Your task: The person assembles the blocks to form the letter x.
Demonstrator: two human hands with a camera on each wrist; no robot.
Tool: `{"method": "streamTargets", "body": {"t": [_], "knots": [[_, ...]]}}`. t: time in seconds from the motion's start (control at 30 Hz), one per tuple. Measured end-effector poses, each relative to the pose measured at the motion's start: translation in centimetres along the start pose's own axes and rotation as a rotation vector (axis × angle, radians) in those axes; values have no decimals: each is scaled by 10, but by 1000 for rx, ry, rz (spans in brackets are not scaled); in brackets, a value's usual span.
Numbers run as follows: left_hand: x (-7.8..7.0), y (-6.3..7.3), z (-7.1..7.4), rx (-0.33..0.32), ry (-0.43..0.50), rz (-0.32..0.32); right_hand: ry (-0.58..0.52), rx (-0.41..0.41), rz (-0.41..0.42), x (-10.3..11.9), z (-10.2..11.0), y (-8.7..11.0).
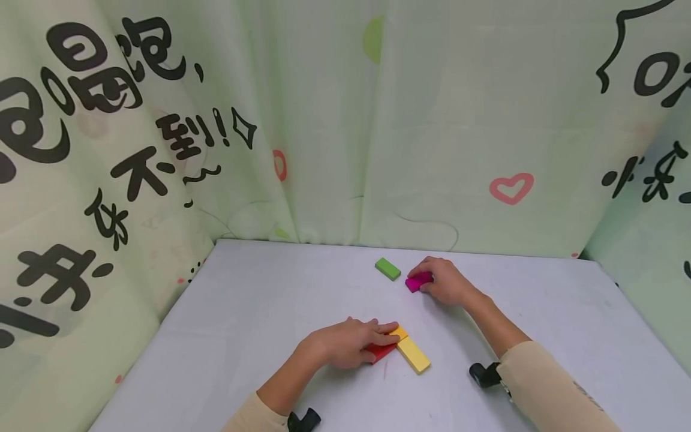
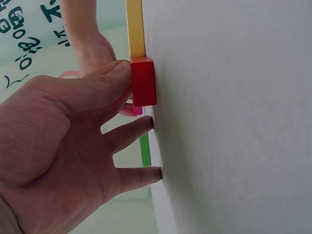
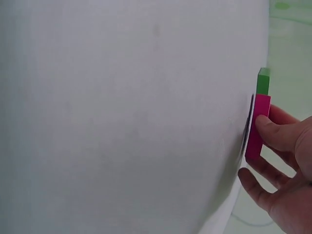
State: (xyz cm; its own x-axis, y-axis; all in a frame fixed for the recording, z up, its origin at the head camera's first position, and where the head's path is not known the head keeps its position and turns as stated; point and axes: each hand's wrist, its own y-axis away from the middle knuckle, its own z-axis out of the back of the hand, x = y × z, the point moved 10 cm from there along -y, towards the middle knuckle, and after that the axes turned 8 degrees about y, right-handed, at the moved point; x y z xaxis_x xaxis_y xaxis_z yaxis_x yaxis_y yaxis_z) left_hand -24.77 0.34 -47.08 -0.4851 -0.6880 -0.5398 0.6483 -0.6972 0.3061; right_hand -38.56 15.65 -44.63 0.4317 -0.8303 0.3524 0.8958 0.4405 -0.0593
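Observation:
My left hand (image 1: 351, 342) pinches a red block (image 2: 144, 83) on the table, thumb against its near side and fingers reaching across it. Two of its other fingertips rest at the table surface in the left wrist view. An orange-yellow block (image 1: 399, 332), partly covered by the fingers, and a pale yellow block (image 1: 414, 356) lie end to end beside the red one. Farther back, my right hand (image 1: 445, 282) grips a magenta block (image 3: 258, 124) between thumb and fingers, close over the table. A green block (image 1: 388, 269) lies just left of the magenta one.
The blocks lie on a white-covered table (image 1: 259, 300). A pale green curtain (image 1: 324, 120) with black writing and hearts surrounds its back and sides. Dark wrist cameras (image 1: 484, 375) are worn at both sleeves.

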Motion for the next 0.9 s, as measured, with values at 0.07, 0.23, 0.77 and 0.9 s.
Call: {"method": "streamTargets", "body": {"t": [0.07,0.23,0.77,0.9], "knots": [[0,0,0,2,1,3,5,-3,1,0,0,0],[-1,0,0,1,-7,9,14,-8,1,0,2,2],[-1,0,1,-1,-6,12,1,-39,24,12,10,22],[-1,0,1,-2,-16,1,-1,-38,22,15,11,25]]}}
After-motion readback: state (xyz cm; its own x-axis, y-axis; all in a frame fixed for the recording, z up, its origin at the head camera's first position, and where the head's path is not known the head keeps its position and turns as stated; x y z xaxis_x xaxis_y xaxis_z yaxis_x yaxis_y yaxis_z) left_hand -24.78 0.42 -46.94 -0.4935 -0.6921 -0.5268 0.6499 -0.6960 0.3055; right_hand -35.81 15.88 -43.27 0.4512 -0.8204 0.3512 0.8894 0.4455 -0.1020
